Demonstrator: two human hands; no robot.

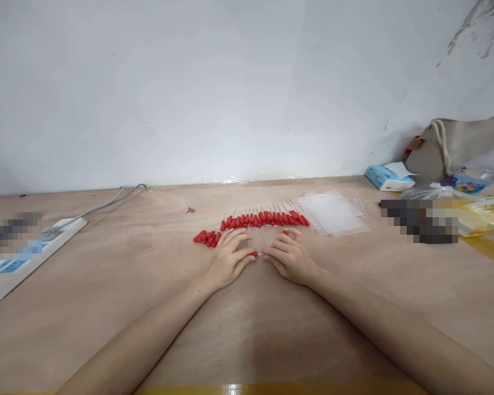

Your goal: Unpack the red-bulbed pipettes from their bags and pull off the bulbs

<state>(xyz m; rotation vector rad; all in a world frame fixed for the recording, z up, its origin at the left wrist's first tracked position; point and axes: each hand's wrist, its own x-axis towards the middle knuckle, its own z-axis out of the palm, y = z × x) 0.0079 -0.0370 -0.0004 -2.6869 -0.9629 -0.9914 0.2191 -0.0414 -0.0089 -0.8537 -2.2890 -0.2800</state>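
My left hand (226,259) pinches a small red rubber bulb (253,254) between thumb and fingers. Meeting it from the other side, my right hand (293,259) is closed on the end of a thin clear tube, mostly hidden by the fingers. Another red bulb (286,232) shows by the right hand's fingers; whether it is held I cannot tell. Just beyond both hands lie several clear tubes (264,237) side by side. Behind them is a row of droppers with red bulbs (267,218), their tubes pointing to the wall. Loose red bulbs (206,237) lie in a pile beside my left hand.
Clear plastic bags (331,213) lie flat right of the droppers. A power strip (33,252) with a grey cable sits at the left. At the right are a tissue pack (389,178), a grey cloth bag (456,145) and yellow packaging (483,214). A white wall (230,93) closes off the back.
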